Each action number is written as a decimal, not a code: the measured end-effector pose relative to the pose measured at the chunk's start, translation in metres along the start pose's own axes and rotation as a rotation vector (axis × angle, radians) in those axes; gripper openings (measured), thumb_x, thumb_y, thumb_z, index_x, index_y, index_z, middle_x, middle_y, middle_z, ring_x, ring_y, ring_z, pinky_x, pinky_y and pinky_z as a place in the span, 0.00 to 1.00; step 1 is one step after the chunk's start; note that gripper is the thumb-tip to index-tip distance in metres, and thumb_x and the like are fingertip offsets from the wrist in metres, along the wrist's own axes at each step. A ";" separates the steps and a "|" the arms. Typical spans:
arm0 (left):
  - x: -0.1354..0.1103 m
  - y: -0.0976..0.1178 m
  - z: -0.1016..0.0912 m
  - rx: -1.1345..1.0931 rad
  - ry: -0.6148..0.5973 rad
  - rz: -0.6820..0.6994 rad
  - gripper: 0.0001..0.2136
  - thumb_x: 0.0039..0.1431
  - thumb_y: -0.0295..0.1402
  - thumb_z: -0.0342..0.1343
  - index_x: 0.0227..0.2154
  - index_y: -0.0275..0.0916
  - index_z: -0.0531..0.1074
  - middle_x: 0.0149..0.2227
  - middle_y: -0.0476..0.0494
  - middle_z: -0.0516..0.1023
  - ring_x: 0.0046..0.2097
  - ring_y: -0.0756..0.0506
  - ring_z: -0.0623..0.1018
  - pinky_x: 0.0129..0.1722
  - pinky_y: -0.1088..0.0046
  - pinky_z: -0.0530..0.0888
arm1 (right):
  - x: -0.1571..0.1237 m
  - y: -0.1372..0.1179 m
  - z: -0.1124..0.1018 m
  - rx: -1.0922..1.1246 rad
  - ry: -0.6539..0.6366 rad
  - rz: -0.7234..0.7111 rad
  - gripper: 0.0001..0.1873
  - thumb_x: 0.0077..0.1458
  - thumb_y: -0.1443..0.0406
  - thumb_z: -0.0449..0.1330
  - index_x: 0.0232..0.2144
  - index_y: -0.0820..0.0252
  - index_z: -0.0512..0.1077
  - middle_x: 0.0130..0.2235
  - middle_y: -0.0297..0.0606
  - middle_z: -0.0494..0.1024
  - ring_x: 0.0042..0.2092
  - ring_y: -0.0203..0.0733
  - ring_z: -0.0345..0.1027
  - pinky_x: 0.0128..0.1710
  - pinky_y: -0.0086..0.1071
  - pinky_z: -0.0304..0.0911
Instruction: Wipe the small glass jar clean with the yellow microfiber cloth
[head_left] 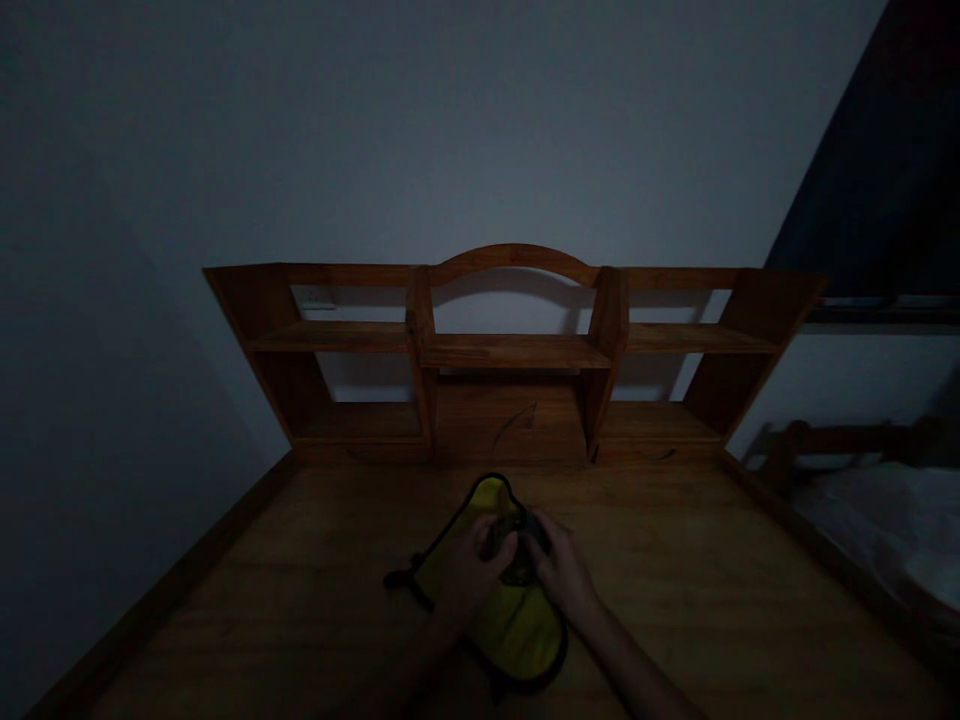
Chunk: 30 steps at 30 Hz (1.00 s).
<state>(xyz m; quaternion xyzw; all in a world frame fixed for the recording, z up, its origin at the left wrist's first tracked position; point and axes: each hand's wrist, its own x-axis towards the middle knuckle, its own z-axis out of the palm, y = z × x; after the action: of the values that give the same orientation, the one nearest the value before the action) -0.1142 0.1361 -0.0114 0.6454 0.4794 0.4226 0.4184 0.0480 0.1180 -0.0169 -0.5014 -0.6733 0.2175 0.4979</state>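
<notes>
My left hand [478,560] and my right hand [559,560] are close together, their fingers closed around a small dark object [516,572]. Its kind cannot be made out in the dim light. Beneath both hands a yellow-green cloth piece with black edging [517,640] lies spread on the wooden desk [300,590]. A dark tab or strap [397,579] sticks out at the cloth's left side. My fingers and the shadow hide much of the held object.
A wooden shelf unit [517,350] with several compartments stands along the desk's back edge, against a pale wall [480,130]. Raised wooden rims run along the desk's left and right sides. Beyond the right rim is pale bedding [892,510]. A dark curtain-like panel [877,180] hangs upper right.
</notes>
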 end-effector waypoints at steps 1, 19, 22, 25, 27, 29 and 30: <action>0.000 0.000 0.000 -0.012 -0.007 -0.008 0.18 0.56 0.47 0.54 0.40 0.37 0.72 0.37 0.42 0.79 0.38 0.44 0.77 0.37 0.72 0.72 | 0.000 -0.001 -0.002 -0.017 0.001 0.005 0.18 0.59 0.67 0.53 0.51 0.57 0.70 0.46 0.42 0.77 0.44 0.44 0.73 0.44 0.34 0.68; 0.009 0.003 -0.007 -0.156 0.082 -0.145 0.24 0.55 0.52 0.53 0.40 0.33 0.74 0.37 0.40 0.79 0.38 0.43 0.78 0.36 0.71 0.72 | 0.004 0.003 0.004 0.142 -0.024 0.135 0.18 0.56 0.64 0.54 0.49 0.61 0.70 0.46 0.41 0.77 0.47 0.46 0.71 0.49 0.38 0.67; 0.007 -0.001 -0.004 -0.080 0.079 -0.044 0.21 0.55 0.49 0.54 0.39 0.34 0.73 0.37 0.40 0.78 0.39 0.44 0.77 0.39 0.71 0.72 | 0.002 0.010 0.006 0.107 -0.059 0.060 0.25 0.53 0.69 0.53 0.54 0.60 0.66 0.53 0.42 0.73 0.53 0.46 0.67 0.55 0.41 0.62; 0.003 -0.004 -0.001 0.013 0.075 0.005 0.19 0.56 0.48 0.54 0.39 0.36 0.72 0.36 0.42 0.78 0.37 0.45 0.77 0.36 0.73 0.71 | 0.001 0.007 0.006 0.059 -0.054 -0.009 0.23 0.55 0.70 0.52 0.54 0.59 0.67 0.52 0.43 0.73 0.51 0.44 0.69 0.53 0.38 0.63; 0.002 -0.005 0.000 0.035 0.056 -0.004 0.19 0.56 0.48 0.54 0.39 0.37 0.72 0.34 0.44 0.77 0.34 0.46 0.76 0.33 0.73 0.71 | 0.000 0.003 0.004 0.041 -0.031 -0.011 0.21 0.57 0.70 0.51 0.53 0.59 0.68 0.50 0.43 0.75 0.48 0.43 0.71 0.50 0.35 0.65; 0.001 -0.005 0.001 0.004 0.028 -0.021 0.19 0.56 0.49 0.53 0.40 0.36 0.72 0.32 0.44 0.77 0.32 0.46 0.76 0.31 0.74 0.70 | 0.000 -0.001 0.001 0.020 -0.023 0.001 0.20 0.58 0.70 0.51 0.52 0.59 0.68 0.48 0.42 0.76 0.46 0.43 0.72 0.46 0.33 0.66; 0.001 -0.005 0.002 -0.027 0.017 -0.030 0.19 0.57 0.49 0.53 0.40 0.36 0.72 0.32 0.44 0.77 0.33 0.46 0.76 0.31 0.74 0.70 | 0.000 -0.002 0.000 0.005 -0.024 0.011 0.19 0.59 0.70 0.52 0.52 0.58 0.69 0.47 0.42 0.77 0.44 0.43 0.73 0.44 0.33 0.67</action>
<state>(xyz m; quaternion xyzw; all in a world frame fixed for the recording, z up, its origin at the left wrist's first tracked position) -0.1139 0.1383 -0.0166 0.6287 0.4870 0.4283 0.4291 0.0472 0.1172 -0.0152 -0.5012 -0.6760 0.2277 0.4899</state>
